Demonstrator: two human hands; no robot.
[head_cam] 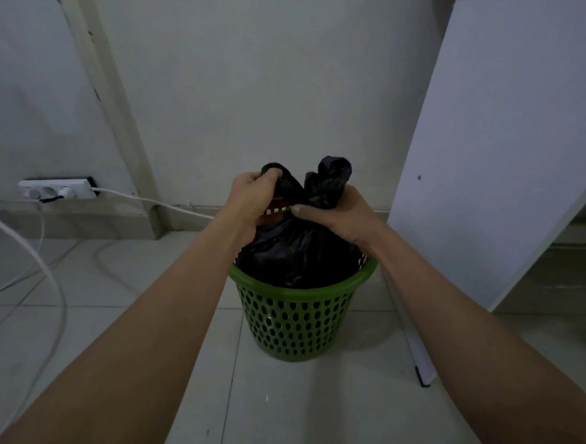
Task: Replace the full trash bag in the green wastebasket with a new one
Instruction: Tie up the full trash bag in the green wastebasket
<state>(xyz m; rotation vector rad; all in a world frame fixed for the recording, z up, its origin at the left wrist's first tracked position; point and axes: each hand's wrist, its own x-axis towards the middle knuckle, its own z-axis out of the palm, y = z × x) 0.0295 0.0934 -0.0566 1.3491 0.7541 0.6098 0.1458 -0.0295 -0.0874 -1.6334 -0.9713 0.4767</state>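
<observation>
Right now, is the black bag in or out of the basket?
In: the black bag sits inside the green wastebasket; left hand and right hand grip its gathered top.

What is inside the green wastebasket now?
A black trash bag fills the green wastebasket; the left hand and right hand grip its top. The bag's contents are covered.

Thin glossy black plastic bag (296, 253), crinkled, green perforated plastic basket (294, 319), smooth glossy floor tiles (273, 409), matt white wall (242, 81), white plastic cable (51, 275)
</observation>
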